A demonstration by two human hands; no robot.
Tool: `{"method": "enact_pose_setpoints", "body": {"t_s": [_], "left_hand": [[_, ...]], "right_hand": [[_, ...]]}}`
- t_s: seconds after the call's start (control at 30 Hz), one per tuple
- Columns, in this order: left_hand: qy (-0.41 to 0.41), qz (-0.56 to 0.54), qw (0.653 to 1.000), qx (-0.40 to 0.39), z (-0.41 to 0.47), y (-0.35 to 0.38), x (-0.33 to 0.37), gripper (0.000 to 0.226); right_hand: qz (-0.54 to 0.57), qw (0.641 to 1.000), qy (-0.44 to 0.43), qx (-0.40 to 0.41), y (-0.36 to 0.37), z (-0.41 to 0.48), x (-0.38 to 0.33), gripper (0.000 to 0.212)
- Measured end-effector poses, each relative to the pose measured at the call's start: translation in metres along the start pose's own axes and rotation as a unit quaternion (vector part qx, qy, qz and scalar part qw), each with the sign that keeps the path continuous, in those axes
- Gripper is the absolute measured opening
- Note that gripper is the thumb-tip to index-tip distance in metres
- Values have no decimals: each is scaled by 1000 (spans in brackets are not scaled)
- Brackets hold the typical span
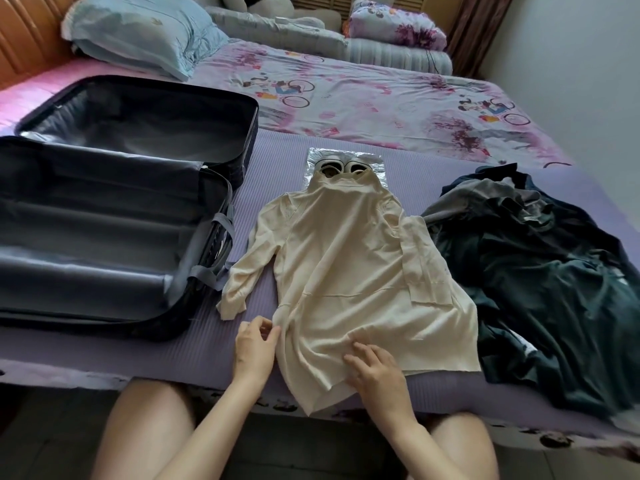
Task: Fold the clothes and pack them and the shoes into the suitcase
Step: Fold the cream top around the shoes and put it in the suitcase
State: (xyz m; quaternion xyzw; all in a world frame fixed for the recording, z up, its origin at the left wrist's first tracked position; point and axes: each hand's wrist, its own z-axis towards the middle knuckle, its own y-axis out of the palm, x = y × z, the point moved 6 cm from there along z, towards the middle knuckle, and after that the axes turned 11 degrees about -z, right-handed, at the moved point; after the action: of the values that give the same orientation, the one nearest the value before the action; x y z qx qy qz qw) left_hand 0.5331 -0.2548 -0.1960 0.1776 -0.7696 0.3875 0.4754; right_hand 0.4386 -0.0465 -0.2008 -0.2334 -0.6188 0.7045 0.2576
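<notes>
Cloth fills the middle of the view: a cream hoodie [349, 271] lies spread front up on the purple mat [214, 355] that covers the near part of the bed, between the suitcase [104, 237] and a heap of dark clothes [540, 278]. It is pale, soft and lightly creased, with the seam of a front pouch pocket showing across its lower half. Its hood reaches away from the person and lies over part of the shoes [341, 167], which sit in a clear plastic bag [376, 169]. The sleeve on the suitcase side runs down beside the body with its cuff bunched on the mat. The other sleeve is laid over the body on the side of the dark clothes. The hem is rumpled, and one corner hangs over the mat's near edge.

The left hand [254, 346] pinches the side edge of the hoodie near the hem between thumb and fingers. The right hand [375, 370] rests on the lower cloth with bent fingers; I cannot tell whether it grasps a fold or only presses. The suitcase lies open, both dark lined halves showing.
</notes>
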Motion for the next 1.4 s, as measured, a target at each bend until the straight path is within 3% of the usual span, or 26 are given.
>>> {"method": "enact_pose_setpoints", "body": {"t_s": [0.1,0.2,0.33,0.47,0.6,0.73,0.87,0.97,1.2,1.4], "left_hand": [[-11,-58,998,-1,-4,-4,-2,14],[-56,-141,988,-4,-3,-5,-12,16],[-100,-209,973,-16,-8,3,-19,20],[-99,-184,977,-45,-23,19,-21,26],[-97,-122,987,-36,-33,25,-32,33],[-95,-104,989,-39,-38,30,-33,26],[-62,-132,989,3,-37,22,-23,14],[-51,-164,984,53,-31,5,-20,12],[-17,-165,970,179,-8,-56,-6,25],[29,-76,980,182,2,-78,-2,21]], "right_hand": [[-23,997,-28,64,-6,-11,15,7],[-56,995,-39,78,-14,-30,36,21],[-6,998,-26,58,-21,-51,62,16],[122,978,161,48,-29,-47,99,14],[57,937,333,86,-41,-31,145,30],[52,901,430,16,-32,-26,174,42],[49,899,435,-20,-22,-24,179,25],[57,907,418,7,-26,-25,171,13],[222,908,350,61,-47,-28,107,9],[175,917,355,-37,-32,-54,108,11]]}}
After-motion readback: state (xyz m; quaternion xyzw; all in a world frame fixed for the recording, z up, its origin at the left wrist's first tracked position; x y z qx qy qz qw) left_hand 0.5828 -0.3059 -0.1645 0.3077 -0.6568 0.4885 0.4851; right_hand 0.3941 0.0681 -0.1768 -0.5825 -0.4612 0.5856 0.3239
